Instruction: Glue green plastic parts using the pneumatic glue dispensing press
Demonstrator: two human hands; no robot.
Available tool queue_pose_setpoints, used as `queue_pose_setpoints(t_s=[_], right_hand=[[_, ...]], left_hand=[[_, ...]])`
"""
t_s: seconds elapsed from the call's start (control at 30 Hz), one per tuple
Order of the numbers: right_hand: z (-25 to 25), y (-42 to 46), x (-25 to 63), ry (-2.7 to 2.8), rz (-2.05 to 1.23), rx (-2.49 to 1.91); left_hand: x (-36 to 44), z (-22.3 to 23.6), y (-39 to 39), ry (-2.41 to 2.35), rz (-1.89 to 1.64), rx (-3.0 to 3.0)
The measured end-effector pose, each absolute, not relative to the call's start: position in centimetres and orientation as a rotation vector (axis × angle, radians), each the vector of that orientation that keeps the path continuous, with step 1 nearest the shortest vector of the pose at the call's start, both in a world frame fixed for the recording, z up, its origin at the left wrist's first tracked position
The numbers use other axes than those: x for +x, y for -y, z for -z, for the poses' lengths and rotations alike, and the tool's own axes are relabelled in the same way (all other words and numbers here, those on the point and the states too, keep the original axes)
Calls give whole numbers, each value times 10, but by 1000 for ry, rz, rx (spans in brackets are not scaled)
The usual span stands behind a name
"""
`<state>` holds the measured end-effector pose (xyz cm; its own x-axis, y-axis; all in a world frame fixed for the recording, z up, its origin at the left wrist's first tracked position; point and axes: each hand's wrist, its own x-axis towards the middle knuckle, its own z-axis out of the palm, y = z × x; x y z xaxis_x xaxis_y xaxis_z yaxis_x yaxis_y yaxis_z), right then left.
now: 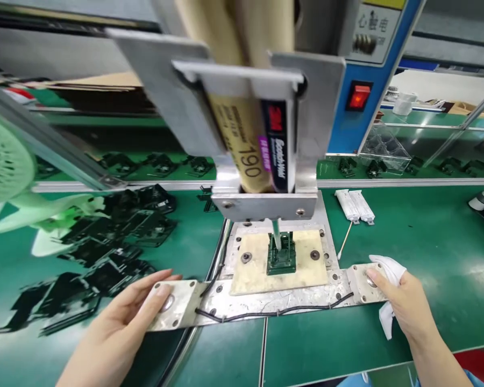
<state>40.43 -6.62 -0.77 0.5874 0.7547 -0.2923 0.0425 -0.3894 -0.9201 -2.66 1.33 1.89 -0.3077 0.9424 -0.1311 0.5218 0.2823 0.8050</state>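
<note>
Well, left fingers (pixel 155 303) and right fingers (pixel 381 282) (pinching metal blocks (pixel 184 305)) flank the green part (pixel 282 262).

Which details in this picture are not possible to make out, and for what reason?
Head view:
Cartridge: upper end, cut off by the top edge; finest print, too small and blurred.
Right hand: most fingers, hidden by the right button plate and white cloth.
Left hand: parts of its fingers, hidden by the left button plate.
Nozzle: whether its tip touches the green part; too blurred.
Green fan: cut off by left edge.
</note>
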Motion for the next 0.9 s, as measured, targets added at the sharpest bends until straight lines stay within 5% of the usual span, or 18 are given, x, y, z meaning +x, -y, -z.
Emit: queue_pose_setpoints(t_s=[0.27, 0.5, 0.9], right_hand=[[21, 68, 411, 666, -752, -1884], [6, 52, 421, 602, -937, -1783], [19, -44, 457, 716, -428, -1808]], left_hand=[[-17, -23, -9, -1842, -1011, 1065], [-22, -18, -11, -1842, -995, 1155], [-42, 9, -21, -1826, -1011, 1144]])
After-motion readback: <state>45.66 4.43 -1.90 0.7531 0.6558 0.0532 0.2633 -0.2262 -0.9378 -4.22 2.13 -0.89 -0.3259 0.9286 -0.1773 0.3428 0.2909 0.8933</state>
